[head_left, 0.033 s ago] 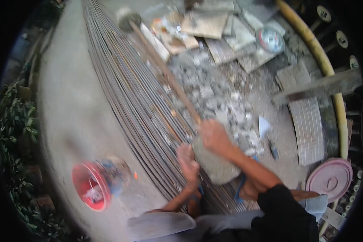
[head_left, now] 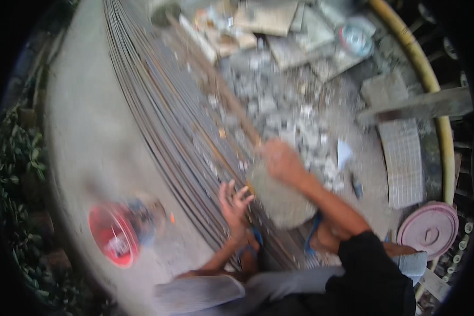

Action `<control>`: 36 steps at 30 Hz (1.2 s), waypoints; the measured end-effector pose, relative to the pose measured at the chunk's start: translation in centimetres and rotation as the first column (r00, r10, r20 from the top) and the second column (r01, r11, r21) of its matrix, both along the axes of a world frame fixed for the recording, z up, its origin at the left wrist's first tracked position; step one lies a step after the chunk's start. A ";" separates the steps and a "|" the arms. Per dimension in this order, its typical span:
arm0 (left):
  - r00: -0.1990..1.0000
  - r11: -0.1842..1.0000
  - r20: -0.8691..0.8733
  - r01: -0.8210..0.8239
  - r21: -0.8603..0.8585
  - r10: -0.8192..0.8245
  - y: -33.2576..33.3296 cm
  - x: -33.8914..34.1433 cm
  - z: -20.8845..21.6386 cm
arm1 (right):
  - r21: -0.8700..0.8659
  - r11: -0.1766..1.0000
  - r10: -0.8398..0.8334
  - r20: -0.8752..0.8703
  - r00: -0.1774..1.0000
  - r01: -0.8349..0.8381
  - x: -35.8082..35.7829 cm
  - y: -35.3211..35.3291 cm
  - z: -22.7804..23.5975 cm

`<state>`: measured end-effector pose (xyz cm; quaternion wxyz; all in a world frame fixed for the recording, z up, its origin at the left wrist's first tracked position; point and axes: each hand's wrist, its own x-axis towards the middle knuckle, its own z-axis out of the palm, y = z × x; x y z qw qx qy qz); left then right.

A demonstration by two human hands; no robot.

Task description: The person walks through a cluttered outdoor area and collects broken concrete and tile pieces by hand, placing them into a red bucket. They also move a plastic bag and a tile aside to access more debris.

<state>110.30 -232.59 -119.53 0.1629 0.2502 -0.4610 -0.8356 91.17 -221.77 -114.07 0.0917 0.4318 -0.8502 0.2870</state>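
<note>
My right hand (head_left: 282,160) is closed around the near end of a brown bar (head_left: 229,100), just beyond a rounded grey concrete weight (head_left: 287,203). A second concrete weight (head_left: 165,14) sits on the bar's far end, so the whole looks like a homemade barbell. It lies slantwise beside and partly over a long bundle of thin metal rods (head_left: 142,105). My left hand (head_left: 236,208) is open with fingers spread, above the rods and just left of the near weight. Motion blurs both hands somewhat.
A red bucket (head_left: 101,224) with something whitish inside stands at the left. Broken grey rubble (head_left: 295,131) lies right of the bar, flat boards (head_left: 266,18) behind it. Further right are a plank (head_left: 424,105), a gridded panel (head_left: 401,168), a yellow pipe (head_left: 445,158) and a pink lid (head_left: 432,229).
My left hand has come away from the side of the near concrete weight, toward the left, and its fingers have spread. My right hand still grips the bar.
</note>
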 end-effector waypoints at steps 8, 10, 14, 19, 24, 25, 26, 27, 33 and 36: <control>0.889 0.963 0.404 0.261 -0.062 -0.215 -2.0 15.2 -1.7 | -0.017 0.998 -0.058 0.284 0.957 0.065 -1.8 2.6 0.0; 0.887 0.885 0.398 0.363 -0.291 -0.233 -1.6 14.6 -1.2 | 0.004 0.999 -0.046 0.410 0.911 0.049 -1.7 2.5 0.5; 0.863 0.928 0.367 0.372 0.002 -0.347 -2.2 13.6 0.0 | -0.105 0.982 -0.028 0.741 0.671 0.157 -2.6 3.8 0.5; 0.848 0.653 0.405 0.524 -0.546 -0.342 -0.9 12.8 -1.2 | -0.103 0.986 0.033 0.894 0.447 0.134 -4.6 7.4 -2.1; 0.718 0.853 0.587 0.514 -0.086 -0.373 -4.3 7.8 4.2 | -0.223 0.961 0.163 0.933 0.319 0.162 -4.9 8.4 -5.0; 0.779 0.814 0.507 0.535 -0.227 -0.370 -7.2 5.9 6.6 | -0.169 0.969 0.095 0.926 0.365 0.178 -4.7 8.0 -5.2; 0.769 0.768 0.530 0.565 -0.301 -0.358 -10.3 4.1 9.7 | -0.142 0.972 0.048 0.899 0.435 0.185 -4.4 7.4 -4.9; 0.765 0.619 0.481 0.636 -0.461 -0.428 -13.8 1.6 12.8 | -0.104 0.977 0.002 0.875 0.483 0.184 -4.2 6.7 -4.6; 0.812 -0.203 0.422 0.370 -0.907 -0.403 -17.1 -20.1 18.9 | 0.156 0.978 -0.192 0.379 0.905 0.142 1.3 0.2 0.7; 0.679 -0.109 0.536 0.565 -0.818 -0.501 -12.3 -23.0 15.0 | 0.495 0.867 -0.220 0.272 0.937 0.060 6.1 -4.1 0.9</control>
